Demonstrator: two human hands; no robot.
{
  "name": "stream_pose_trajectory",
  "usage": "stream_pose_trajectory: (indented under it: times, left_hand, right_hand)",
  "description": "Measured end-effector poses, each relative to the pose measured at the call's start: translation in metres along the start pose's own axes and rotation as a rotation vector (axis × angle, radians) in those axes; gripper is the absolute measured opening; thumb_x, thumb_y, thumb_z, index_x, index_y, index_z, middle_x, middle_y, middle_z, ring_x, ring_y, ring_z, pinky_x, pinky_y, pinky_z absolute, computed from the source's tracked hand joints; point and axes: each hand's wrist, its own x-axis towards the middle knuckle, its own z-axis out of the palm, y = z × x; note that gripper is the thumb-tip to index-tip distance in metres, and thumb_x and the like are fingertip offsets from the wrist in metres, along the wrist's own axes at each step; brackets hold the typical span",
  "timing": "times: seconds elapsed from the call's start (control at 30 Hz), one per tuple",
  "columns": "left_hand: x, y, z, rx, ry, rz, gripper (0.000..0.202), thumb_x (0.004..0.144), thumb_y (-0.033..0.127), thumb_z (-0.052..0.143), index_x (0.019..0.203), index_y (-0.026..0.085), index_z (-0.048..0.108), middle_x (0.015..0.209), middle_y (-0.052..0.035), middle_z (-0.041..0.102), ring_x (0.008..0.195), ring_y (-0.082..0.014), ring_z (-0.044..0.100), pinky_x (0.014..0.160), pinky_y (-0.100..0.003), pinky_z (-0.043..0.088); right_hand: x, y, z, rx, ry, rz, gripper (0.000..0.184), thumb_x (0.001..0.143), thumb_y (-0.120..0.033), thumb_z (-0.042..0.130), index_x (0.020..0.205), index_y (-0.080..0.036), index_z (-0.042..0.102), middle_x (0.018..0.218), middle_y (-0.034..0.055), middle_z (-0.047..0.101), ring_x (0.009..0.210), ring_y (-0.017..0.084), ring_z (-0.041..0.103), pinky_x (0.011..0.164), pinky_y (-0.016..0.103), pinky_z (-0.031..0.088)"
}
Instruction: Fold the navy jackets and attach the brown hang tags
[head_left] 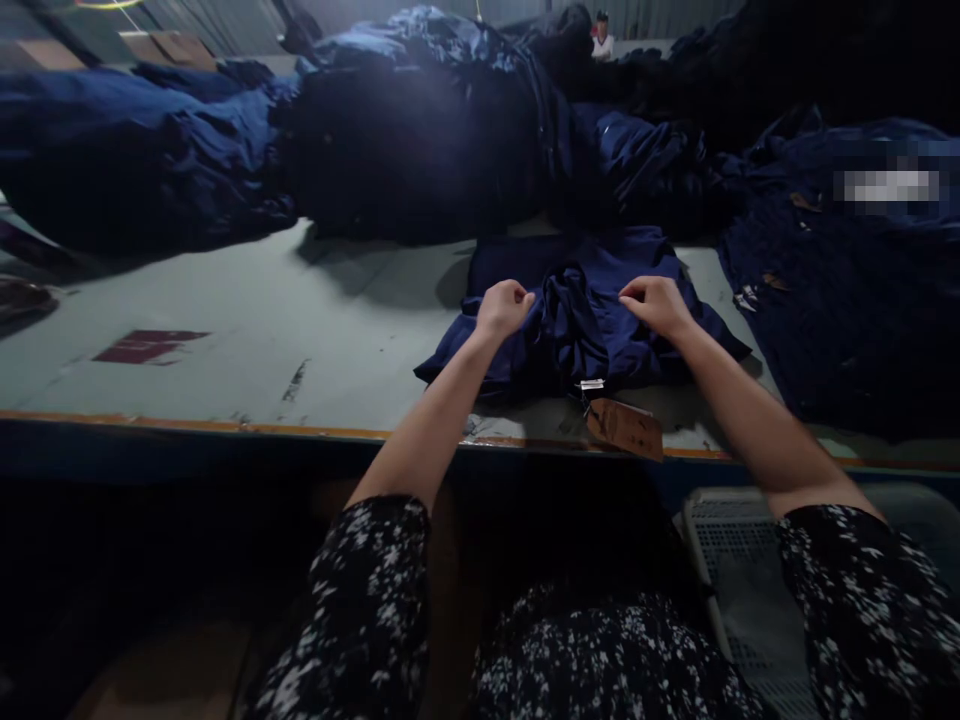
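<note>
On the table (225, 330), your left grip (504, 308) and right grip (654, 305) were closed on a navy garment (577, 340), with a brown hang tag (624, 428) at its near edge. Heaped navy garments (412, 150) lay beyond it, blocking the far side, and a plastic crate (750, 590) sat below the table's near edge.

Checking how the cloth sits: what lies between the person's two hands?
Between the left hand and the right hand, the head view shows bunched folds of a navy garment.
</note>
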Motion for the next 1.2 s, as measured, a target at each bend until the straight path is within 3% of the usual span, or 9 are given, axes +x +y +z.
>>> stream_pose_trajectory:
  times: [0.23, 0.37, 0.5, 0.6, 0.7, 0.83, 0.93, 1.1, 1.2]
  left_hand:
    - [0.049, 0.032, 0.027, -0.115, -0.04, -0.099, 0.012, 0.088, 0.018, 0.068, 0.084, 0.018, 0.079, 0.083, -0.0076, 0.076, 0.086, -0.0225, 0.07, 0.082, -0.03, 0.052]
    - [0.049, 0.037, 0.014, -0.383, -0.039, -0.093, 0.013, 0.088, 0.026, 0.07, 0.081, 0.017, 0.076, 0.061, -0.0006, 0.058, 0.06, -0.0155, 0.055, 0.064, -0.028, 0.047]
    - [0.043, 0.042, -0.005, -0.503, -0.094, -0.084, 0.024, 0.093, 0.029, 0.065, 0.072, 0.018, 0.062, 0.057, 0.003, 0.04, 0.052, -0.0108, 0.038, 0.056, -0.026, 0.035]
    - [0.036, 0.045, -0.015, -0.347, 0.044, 0.093, 0.031, 0.097, 0.03, 0.063, 0.069, 0.02, 0.052, 0.062, 0.0017, 0.042, 0.06, -0.0126, 0.044, 0.061, -0.027, 0.038]
    - [0.024, 0.047, -0.026, -0.027, 0.122, 0.281, 0.028, 0.085, 0.034, 0.082, 0.08, 0.021, 0.058, 0.075, -0.0011, 0.06, 0.078, -0.0195, 0.06, 0.072, -0.03, 0.044]
    - [0.007, 0.051, -0.039, 0.395, 0.162, 0.215, 0.008, 0.092, 0.023, 0.072, 0.099, 0.021, 0.07, 0.087, -0.0089, 0.072, 0.095, -0.0301, 0.071, 0.08, -0.036, 0.048]
    - [-0.002, 0.051, -0.036, 0.484, 0.259, 0.164, 0.02, 0.1, 0.022, 0.061, 0.116, 0.019, 0.071, 0.099, -0.0138, 0.075, 0.105, -0.0298, 0.073, 0.083, -0.034, 0.05]
    - [-0.004, 0.037, -0.025, 0.549, -0.123, 0.153, 0.022, 0.086, 0.03, 0.08, 0.105, 0.022, 0.075, 0.107, -0.0096, 0.077, 0.105, -0.03, 0.073, 0.079, -0.031, 0.051]
    - [0.001, 0.023, -0.031, 0.451, -0.044, 0.123, 0.014, 0.085, 0.025, 0.077, 0.099, 0.024, 0.074, 0.107, -0.0052, 0.077, 0.1, -0.0259, 0.071, 0.077, -0.031, 0.049]
  right_hand:
    - [0.047, -0.054, 0.033, -0.172, -0.047, 0.172, 0.037, 0.105, -0.039, 0.057, 0.121, -0.016, 0.08, 0.122, 0.0182, 0.079, 0.118, 0.033, 0.072, 0.101, 0.042, 0.056]
    - [0.055, -0.045, 0.035, -0.189, -0.036, 0.201, 0.031, 0.096, -0.026, 0.06, 0.119, -0.021, 0.082, 0.119, 0.0149, 0.08, 0.116, 0.035, 0.073, 0.1, 0.047, 0.059]
    - [0.063, -0.027, 0.027, 0.018, 0.161, 0.174, 0.032, 0.092, -0.018, 0.054, 0.111, -0.018, 0.081, 0.112, 0.0144, 0.08, 0.108, 0.032, 0.073, 0.1, 0.045, 0.058]
    - [0.069, -0.02, 0.013, 0.186, 0.297, 0.11, 0.024, 0.097, -0.027, 0.056, 0.106, -0.018, 0.076, 0.106, 0.0118, 0.078, 0.101, 0.027, 0.072, 0.097, 0.041, 0.058]
    - [0.068, -0.021, -0.012, 0.225, 0.249, -0.011, 0.026, 0.088, -0.04, 0.075, 0.104, -0.02, 0.075, 0.101, 0.0069, 0.076, 0.095, 0.024, 0.07, 0.089, 0.039, 0.058]
    - [0.055, -0.032, -0.045, -0.047, -0.001, 0.019, 0.012, 0.081, -0.028, 0.081, 0.087, -0.019, 0.075, 0.086, 0.0059, 0.071, 0.089, 0.027, 0.069, 0.084, 0.042, 0.059]
    - [0.038, -0.045, -0.052, -0.269, 0.106, 0.083, 0.013, 0.091, -0.022, 0.07, 0.103, -0.02, 0.075, 0.109, 0.0122, 0.073, 0.106, 0.032, 0.069, 0.094, 0.047, 0.057]
    - [0.02, -0.048, -0.042, -0.468, -0.169, 0.219, 0.024, 0.083, -0.007, 0.072, 0.103, -0.02, 0.075, 0.111, 0.0132, 0.076, 0.102, 0.032, 0.074, 0.089, 0.044, 0.059]
    - [0.019, -0.033, -0.043, -0.45, -0.09, 0.35, 0.029, 0.082, -0.006, 0.069, 0.109, -0.017, 0.073, 0.113, 0.0164, 0.075, 0.108, 0.035, 0.074, 0.093, 0.049, 0.059]
